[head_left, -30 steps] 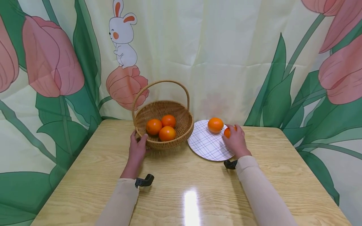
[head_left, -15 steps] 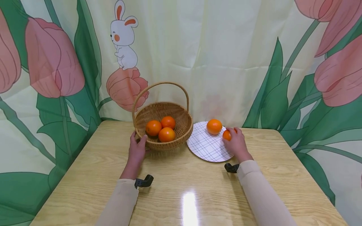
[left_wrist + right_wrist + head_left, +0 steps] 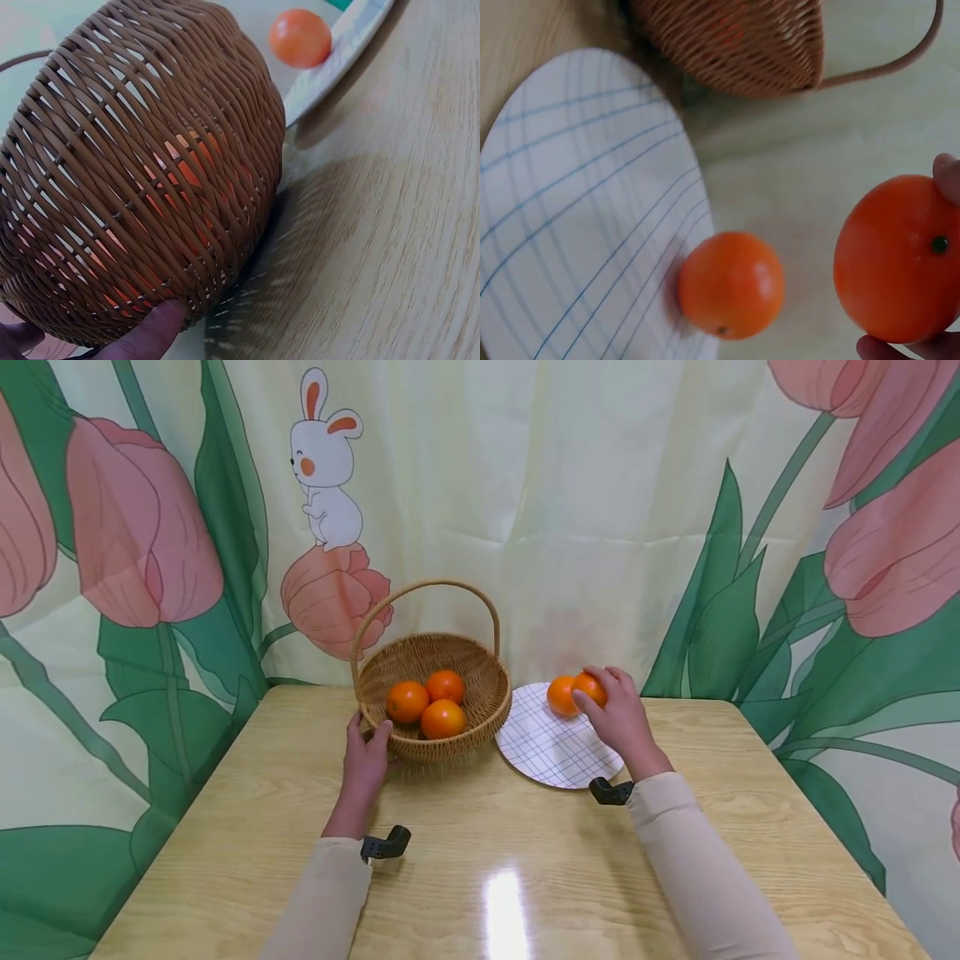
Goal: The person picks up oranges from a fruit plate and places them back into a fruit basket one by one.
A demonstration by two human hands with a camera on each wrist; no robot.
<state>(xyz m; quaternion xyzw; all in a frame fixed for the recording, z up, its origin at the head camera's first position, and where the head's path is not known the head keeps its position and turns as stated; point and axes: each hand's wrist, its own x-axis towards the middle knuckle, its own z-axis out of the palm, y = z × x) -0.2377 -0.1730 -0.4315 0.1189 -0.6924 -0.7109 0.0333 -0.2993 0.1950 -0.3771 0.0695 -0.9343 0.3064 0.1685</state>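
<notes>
My left hand (image 3: 366,758) grips the near left rim of a wicker basket (image 3: 487,724), thumb over the edge and fingers outside. In the left wrist view a finger (image 3: 154,330) lies against the basket's woven wall. Three oranges (image 3: 442,718) rest inside the basket. Just above the far right of a round checked plate (image 3: 555,756), my right hand (image 3: 621,718) holds an orange (image 3: 900,259) between thumb and fingers, its green stem spot showing in the right wrist view. Another orange (image 3: 731,285) sits on the plate near its far edge, partly overlapped by the held one in the head view.
Basket and plate stand side by side near the back of the wooden table (image 3: 450,843). The basket's tall arched handle (image 3: 427,583) rises over its opening. Behind the table hangs a curtain (image 3: 585,527) printed with tulips and a rabbit.
My right hand has lifted the orange off the plate's right side and moved it up and slightly left, in front of the other one. My left hand has stayed on the basket.
</notes>
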